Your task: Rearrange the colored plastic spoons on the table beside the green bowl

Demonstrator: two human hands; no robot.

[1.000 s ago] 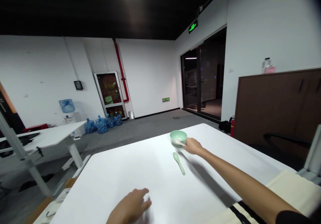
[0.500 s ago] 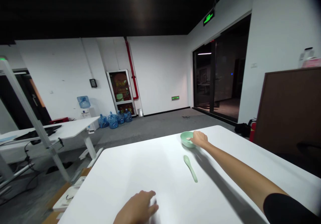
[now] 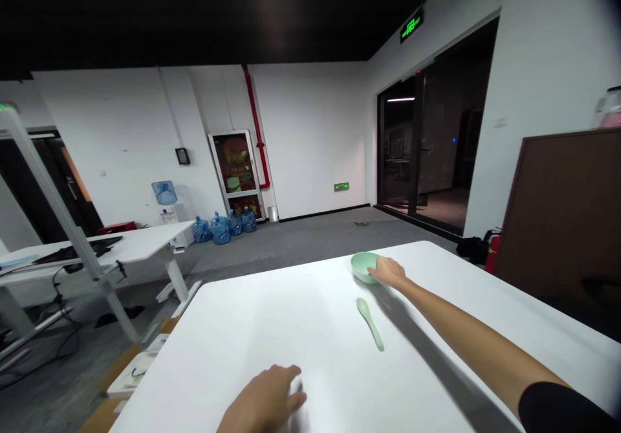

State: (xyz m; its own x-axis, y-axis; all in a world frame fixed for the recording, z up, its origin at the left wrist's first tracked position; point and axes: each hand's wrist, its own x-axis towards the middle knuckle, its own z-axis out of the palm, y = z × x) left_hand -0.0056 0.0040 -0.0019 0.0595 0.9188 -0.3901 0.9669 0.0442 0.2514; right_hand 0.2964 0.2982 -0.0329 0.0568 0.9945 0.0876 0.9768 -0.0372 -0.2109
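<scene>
A pale green bowl point(image 3: 363, 266) stands near the far edge of the white table point(image 3: 218, 336). My right hand point(image 3: 387, 272) reaches it from the right, with the fingers hooked over its near right rim. Just in front of the bowl lies a pale green spoon point(image 3: 371, 324), apart from my hand, its bowl end pointing away from me. My left hand point(image 3: 262, 402) rests at the near edge of the table, fingers loosely apart, holding nothing. The bowl's inside is only partly visible.
A brown cabinet point(image 3: 557, 213) stands to the right, with a fire extinguisher point(image 3: 491, 253) beside it. A white desk point(image 3: 121, 246) stands to the left. Several blue water bottles point(image 3: 220, 228) sit on the floor by the far wall, and a dark glass door point(image 3: 417, 148) is at right.
My view has swung a little to the left, so the room slides right. My right hand has settled onto the bowl's rim. The spoon and my left hand stay in place on the table.
</scene>
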